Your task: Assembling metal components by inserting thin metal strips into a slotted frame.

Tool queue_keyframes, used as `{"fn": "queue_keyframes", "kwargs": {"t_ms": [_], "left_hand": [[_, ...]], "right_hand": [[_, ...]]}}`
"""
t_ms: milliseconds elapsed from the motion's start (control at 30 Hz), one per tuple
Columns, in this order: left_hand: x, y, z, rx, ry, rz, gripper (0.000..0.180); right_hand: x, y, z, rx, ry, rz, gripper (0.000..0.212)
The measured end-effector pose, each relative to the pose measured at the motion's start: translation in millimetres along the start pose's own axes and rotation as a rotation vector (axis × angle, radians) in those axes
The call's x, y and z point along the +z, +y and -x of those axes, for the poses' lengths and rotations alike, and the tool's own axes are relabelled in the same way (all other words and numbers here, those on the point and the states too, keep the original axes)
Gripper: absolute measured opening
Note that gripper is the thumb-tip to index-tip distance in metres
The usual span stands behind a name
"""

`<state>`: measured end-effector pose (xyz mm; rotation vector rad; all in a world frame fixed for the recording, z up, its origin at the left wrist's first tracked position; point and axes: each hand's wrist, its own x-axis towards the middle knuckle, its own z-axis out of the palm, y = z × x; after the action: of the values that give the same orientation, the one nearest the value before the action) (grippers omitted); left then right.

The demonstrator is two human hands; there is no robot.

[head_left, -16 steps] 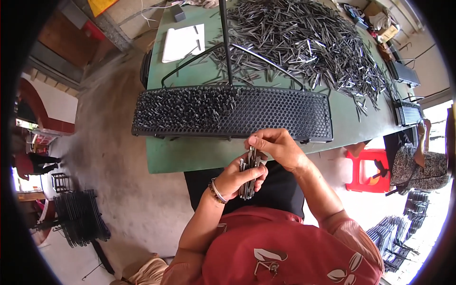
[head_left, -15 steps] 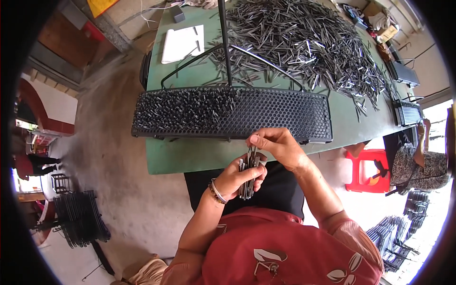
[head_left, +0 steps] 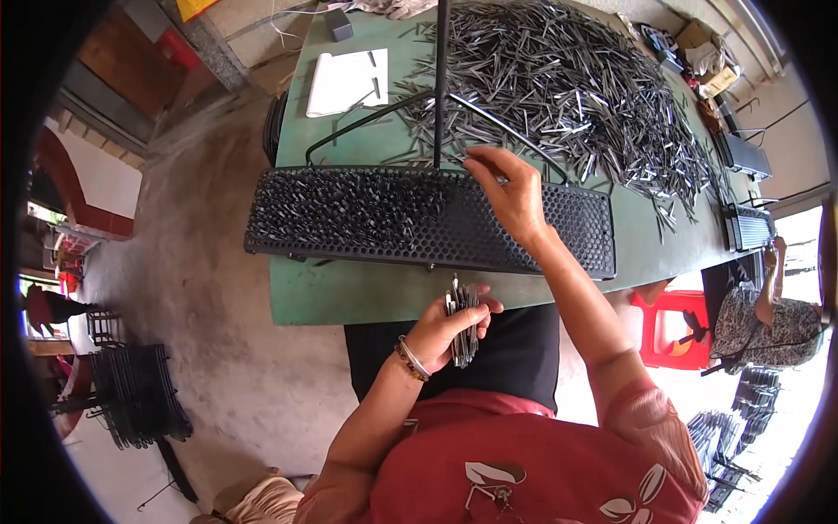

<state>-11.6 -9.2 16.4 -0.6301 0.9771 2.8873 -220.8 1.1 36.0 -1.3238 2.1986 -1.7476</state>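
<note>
1. Step in hand looks like loading: the right hand point(head_left: 515, 196) reaches out over the black perforated rack point(head_left: 524, 231), fingers pinched together on what seems to be one thin metal pin at the rack's back edge, right by the upright black rod point(head_left: 440, 79).
2. The left hand point(head_left: 445, 327) hangs back near the lap, just off the near edge of the green tabletop point(head_left: 349, 293), fingers curled tight around a small bundle of metal pins point(head_left: 463, 327) standing roughly upright in the fist.
3. The rack's left part is already bristling with pins; the right part shows bare holes (so I'd guess it's somewhere around halfway).
4. Big loose heap of pins point(head_left: 576, 96) lies beyond the rack, well apart from both hands.
5. Next move, as I read it: line the pinched pin up with an open hole and push it straight down, which calls for a steady, upright drop. A tilted pin would likely snag the neighbours.
</note>
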Motion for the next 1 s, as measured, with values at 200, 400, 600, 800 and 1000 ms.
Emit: {"fn": "queue_keyframes", "kwargs": {"t_ms": [200,400,600,800,1000], "left_hand": [[-12.8,-3.0,-1.9,-0.088,-0.016,0.048,0.033],[-13.4,-0.4,-2.2,-0.126,0.003,0.035,0.033],[-8.6,2.1,-2.6,-0.138,-0.010,0.044,0.037],[-3.2,5.3,-1.2,-0.110,0.021,-0.009,0.039],[3.7,23.3,1.1,-0.007,-0.057,-0.212,0.034]], "right_hand": [[5.7,7.2,-2.9,-0.080,-0.092,0.120,0.019],[5.0,8.8,-3.8,-0.096,-0.116,0.134,0.018],[5.3,20.3,-0.9,-0.266,-0.175,0.329,0.018],[-1.1,14.7,-1.7,-0.369,-0.168,0.417,0.018],[-38.4,-35.4,13.4,0.008,-0.636,-0.082,0.022]]}}
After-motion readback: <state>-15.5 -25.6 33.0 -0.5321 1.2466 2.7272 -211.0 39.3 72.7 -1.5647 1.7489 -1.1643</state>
